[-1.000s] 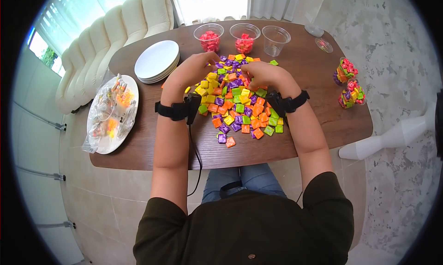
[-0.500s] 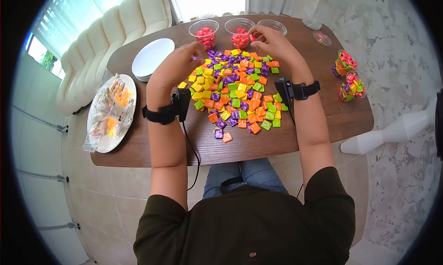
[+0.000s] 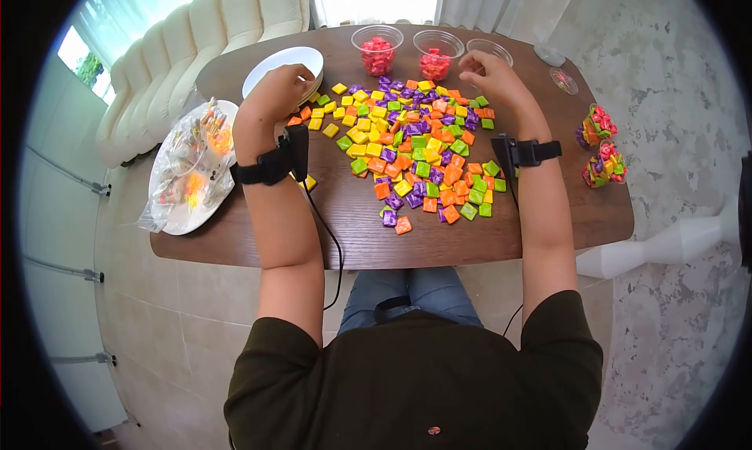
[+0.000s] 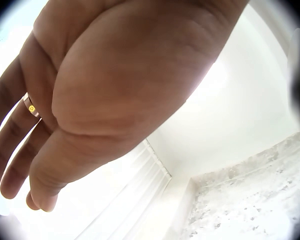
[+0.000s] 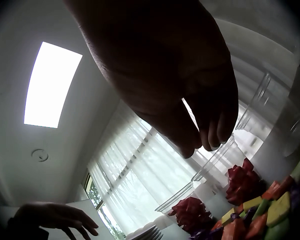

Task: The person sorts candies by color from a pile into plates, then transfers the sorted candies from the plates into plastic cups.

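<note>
Wrapped square pieces [image 3: 423,152] in yellow, orange, green and purple lie spread over the wooden table. The left hand [image 3: 270,101] is over the near edge of the white plates [image 3: 283,56]; in the left wrist view this hand [image 4: 115,85] has loosely extended fingers and nothing visible in them. Beside the middle clear cup [image 3: 435,66], which holds red pieces, the right hand [image 3: 497,80] hangs in front of an empty clear cup [image 3: 493,50]. Its fingers [image 5: 215,122] bend loosely in the right wrist view, with no piece visible between them. Another cup [image 3: 377,52] holds red pieces.
An oval white plate [image 3: 182,224] with a plastic-wrapped bundle stands at the table's left. Two cups of mixed pieces [image 3: 603,168] stand near the right edge. A lid-like clear disc [image 3: 563,80] lies at the back right. A cable hangs from the left wrist camera.
The left hand has moved left towards the plates, and yellow pieces now lie loosely spread beside it. The right hand has left the pile, passed the middle cup with a red piece and shifted right, the piece gone.
</note>
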Demonstrator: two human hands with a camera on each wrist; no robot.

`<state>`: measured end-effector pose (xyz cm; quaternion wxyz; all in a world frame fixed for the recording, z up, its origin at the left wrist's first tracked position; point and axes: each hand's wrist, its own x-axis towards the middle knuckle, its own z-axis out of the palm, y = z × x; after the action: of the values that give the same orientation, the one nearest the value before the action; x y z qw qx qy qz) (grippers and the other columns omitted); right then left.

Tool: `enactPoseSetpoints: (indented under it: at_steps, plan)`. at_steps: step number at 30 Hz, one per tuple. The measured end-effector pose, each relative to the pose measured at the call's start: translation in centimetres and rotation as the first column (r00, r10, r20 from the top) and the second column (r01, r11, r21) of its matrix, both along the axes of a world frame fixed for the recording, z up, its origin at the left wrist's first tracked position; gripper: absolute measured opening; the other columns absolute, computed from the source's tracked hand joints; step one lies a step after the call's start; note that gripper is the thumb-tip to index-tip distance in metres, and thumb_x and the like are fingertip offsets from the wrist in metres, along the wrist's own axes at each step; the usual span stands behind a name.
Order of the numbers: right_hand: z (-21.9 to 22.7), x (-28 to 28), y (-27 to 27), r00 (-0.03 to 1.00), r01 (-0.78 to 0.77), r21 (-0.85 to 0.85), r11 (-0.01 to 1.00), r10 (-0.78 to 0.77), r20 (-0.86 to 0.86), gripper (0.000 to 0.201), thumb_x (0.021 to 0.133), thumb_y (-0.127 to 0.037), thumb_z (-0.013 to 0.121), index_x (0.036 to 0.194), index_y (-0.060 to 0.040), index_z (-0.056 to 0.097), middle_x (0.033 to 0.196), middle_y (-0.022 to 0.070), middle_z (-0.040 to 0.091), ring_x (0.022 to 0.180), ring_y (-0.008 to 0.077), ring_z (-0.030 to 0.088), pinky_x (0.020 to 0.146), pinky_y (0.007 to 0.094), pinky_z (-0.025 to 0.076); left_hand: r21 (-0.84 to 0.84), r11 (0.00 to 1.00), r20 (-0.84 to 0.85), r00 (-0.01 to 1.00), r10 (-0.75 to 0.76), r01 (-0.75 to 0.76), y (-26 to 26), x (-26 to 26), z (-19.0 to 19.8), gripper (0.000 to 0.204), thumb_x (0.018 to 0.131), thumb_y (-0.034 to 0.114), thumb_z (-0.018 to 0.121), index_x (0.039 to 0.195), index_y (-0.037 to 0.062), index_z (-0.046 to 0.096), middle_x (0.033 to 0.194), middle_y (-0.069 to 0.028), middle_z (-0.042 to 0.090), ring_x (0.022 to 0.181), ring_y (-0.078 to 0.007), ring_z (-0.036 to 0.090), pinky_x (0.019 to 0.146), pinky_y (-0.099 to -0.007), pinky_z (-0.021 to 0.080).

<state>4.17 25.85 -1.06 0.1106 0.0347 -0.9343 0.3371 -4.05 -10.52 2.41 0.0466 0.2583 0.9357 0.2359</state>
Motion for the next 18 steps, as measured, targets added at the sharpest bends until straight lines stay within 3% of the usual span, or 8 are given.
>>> enactPoseSetpoints:
  at_steps: [2, 6, 9, 13, 14, 17, 18]
  plan:
    - [-1.0, 1.0, 1.1, 0.991, 0.038, 0.023, 0.999, -0.041, 0.129, 0.023, 0.078, -0.011, 0.063, 0.099, -0.0017, 0.058, 0.094, 0.012, 0.063, 0.082, 0.0227, 0.061, 0.075, 0.0322, 0.049, -0.065, 0.998, 0.083, 0.996, 0.024, -0.019, 0.2, -1.2, -1.1, 0.026, 0.087, 0.013, 0.048, 0.106, 0.0026, 0.061, 0.095, -0.0121, 0.064, 0.076, -0.023, 0.061, 0.071, -0.0325, 0.05]
    - [-3.0, 1.9, 3.2, 0.972, 0.061, 0.273, 0.96, -0.12, 0.202, 0.03, 0.081, -0.008, 0.056, 0.111, -0.0057, 0.056, 0.106, 0.0162, 0.059, 0.097, 0.0299, 0.058, 0.083, 0.0367, 0.047, -0.305, 0.95, 0.087, 0.995, -0.042, 0.067, 2.9, -1.5, -2.7, 0.031, 0.084, 0.021, 0.054, 0.11, 0.0059, 0.061, 0.106, -0.0135, 0.063, 0.083, -0.0281, 0.063, 0.075, -0.0346, 0.05]
    - [-4.4, 2.4, 3.5, 0.964, 0.065, 0.357, 0.932, -0.151, 0.219, 0.038, 0.082, -0.006, 0.051, 0.12, -0.0096, 0.052, 0.115, 0.0185, 0.055, 0.106, 0.0332, 0.054, 0.088, 0.0386, 0.044, -0.452, 0.892, 0.072, 0.997, 0.009, 0.024, 4.7, -1.2, -4.6, 0.034, 0.083, 0.022, 0.056, 0.113, 0.0058, 0.059, 0.104, -0.0122, 0.064, 0.084, -0.0283, 0.064, 0.074, -0.0356, 0.05]
    - [-5.8, 2.3, 3.4, 0.968, -0.054, 0.335, 0.941, -0.033, 0.248, 0.041, 0.081, -0.003, 0.047, 0.121, -0.0106, 0.051, 0.116, 0.0187, 0.055, 0.106, 0.0333, 0.053, 0.088, 0.0384, 0.044, -0.442, 0.895, 0.219, 0.975, 0.037, 0.066, 5.2, -1.0, -6.5, 0.048, 0.08, 0.028, 0.063, 0.122, 0.0079, 0.051, 0.101, -0.0162, 0.063, 0.093, -0.029, 0.062, 0.079, -0.0372, 0.049]
    - [-5.6, 2.4, 2.8, 0.961, -0.097, 0.315, 0.944, 0.007, 0.277, 0.041, 0.08, -0.002, 0.047, 0.12, -0.01, 0.052, 0.114, 0.0184, 0.056, 0.105, 0.033, 0.054, 0.087, 0.0382, 0.045, -0.459, 0.888, 0.185, 0.981, 0.057, 0.035, 5.1, -0.6, -6.6, 0.055, 0.078, 0.028, 0.065, 0.126, 0.0084, 0.046, 0.105, -0.0182, 0.061, 0.101, -0.03, 0.058, 0.086, -0.0366, 0.046]
    - [-1.2, 3.0, -0.5, 0.824, -0.01, 0.166, 0.986, -0.086, 0.559, 0.035, 0.081, -0.003, 0.046, 0.114, -0.0078, 0.055, 0.107, 0.0175, 0.06, 0.1, 0.0314, 0.057, 0.082, 0.0375, 0.046, -0.42, 0.9, 0.035, 0.993, -0.109, 0.114, 3.8, -0.8, -10.0, 0.058, 0.078, 0.025, 0.065, 0.129, 0.0082, 0.043, 0.112, -0.0187, 0.058, 0.105, -0.031, 0.056, 0.09, -0.036, 0.044]
    - [-1.9, 2.4, -0.5, 0.907, -0.049, 0.21, 0.976, -0.044, 0.419, 0.029, 0.082, -0.005, 0.046, 0.109, -0.0054, 0.057, 0.101, 0.0163, 0.062, 0.095, 0.0292, 0.059, 0.078, 0.0367, 0.046, -0.376, 0.911, 0.056, 0.986, -0.159, 0.168, 3.5, 0.1, -9.0, 0.055, 0.08, 0.022, 0.064, 0.128, 0.0078, 0.044, 0.118, -0.0199, 0.055, 0.109, -0.0315, 0.053, 0.092, -0.0351, 0.043]
